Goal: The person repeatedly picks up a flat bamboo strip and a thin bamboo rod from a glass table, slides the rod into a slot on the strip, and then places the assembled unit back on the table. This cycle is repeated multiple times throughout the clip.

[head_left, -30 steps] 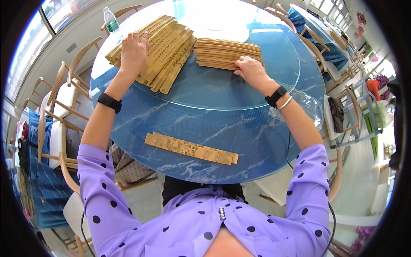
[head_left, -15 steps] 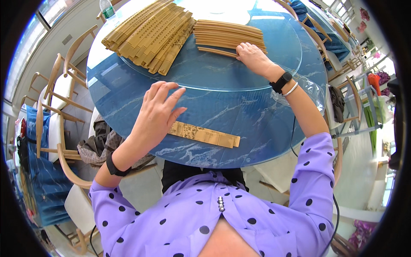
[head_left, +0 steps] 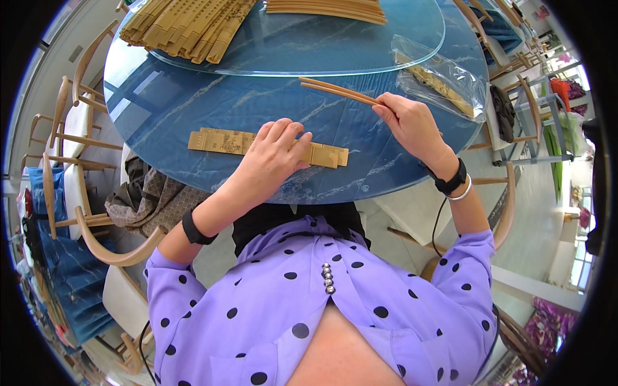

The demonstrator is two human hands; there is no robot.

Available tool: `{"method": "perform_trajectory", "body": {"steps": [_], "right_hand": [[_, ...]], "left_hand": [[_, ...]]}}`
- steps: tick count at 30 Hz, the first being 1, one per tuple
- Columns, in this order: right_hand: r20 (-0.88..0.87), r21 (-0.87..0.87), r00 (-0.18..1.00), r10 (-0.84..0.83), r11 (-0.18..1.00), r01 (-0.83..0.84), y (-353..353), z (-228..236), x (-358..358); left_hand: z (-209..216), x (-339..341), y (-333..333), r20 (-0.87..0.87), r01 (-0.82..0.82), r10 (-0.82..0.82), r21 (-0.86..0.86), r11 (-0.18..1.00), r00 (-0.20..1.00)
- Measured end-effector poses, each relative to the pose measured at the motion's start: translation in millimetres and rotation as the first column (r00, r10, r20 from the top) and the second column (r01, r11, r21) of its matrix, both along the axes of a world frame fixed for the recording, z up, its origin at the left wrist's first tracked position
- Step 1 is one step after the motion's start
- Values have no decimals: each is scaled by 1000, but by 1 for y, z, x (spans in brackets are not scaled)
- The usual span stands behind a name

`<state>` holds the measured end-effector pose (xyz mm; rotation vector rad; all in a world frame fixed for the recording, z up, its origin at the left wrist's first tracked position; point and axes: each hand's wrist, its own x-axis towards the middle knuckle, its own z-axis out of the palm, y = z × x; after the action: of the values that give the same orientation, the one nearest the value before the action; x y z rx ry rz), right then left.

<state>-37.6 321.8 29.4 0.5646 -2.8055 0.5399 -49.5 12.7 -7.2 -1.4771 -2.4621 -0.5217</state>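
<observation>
My left hand [head_left: 278, 153] lies flat, fingers spread and relaxed, pressing down on the middle of a flat bamboo slat mat [head_left: 222, 141] that stretches across the near part of the round blue bench [head_left: 161, 103]; it grips nothing, only rests on top, and the mat shows on both sides of the palm. My right hand [head_left: 412, 125] is pinched closed around one end of a pair of thin bamboo strips [head_left: 335, 91], thumb and fingertips clamped on them while the free ends point away to the left, raised a little above the bench surface. The strips lie well apart from the mat, beyond it and to the right. Just past the right hand sits a clear plastic bag [head_left: 444, 77] with a bamboo piece inside, near the bench's right rim. Farther out, a round glass turntable [head_left: 360, 45] covers the bench's middle and carries a loose heap of bamboo slats [head_left: 187, 26] on its left and a neater stack of strips [head_left: 328, 6] at the top. Wooden chairs [head_left: 77, 116] stand around the left side.
</observation>
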Motion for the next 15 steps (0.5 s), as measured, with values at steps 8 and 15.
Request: {"method": "perform_trajectory", "body": {"steps": [8, 15], "right_hand": [[367, -317, 912, -181, 898, 306, -8, -9, 76], [542, -676, 835, 97, 640, 364, -38, -14, 51]], "left_hand": [[-11, -4, 2, -5, 11, -11, 51, 999, 1000], [0, -9, 7, 63, -40, 27, 225, 974, 998]]}}
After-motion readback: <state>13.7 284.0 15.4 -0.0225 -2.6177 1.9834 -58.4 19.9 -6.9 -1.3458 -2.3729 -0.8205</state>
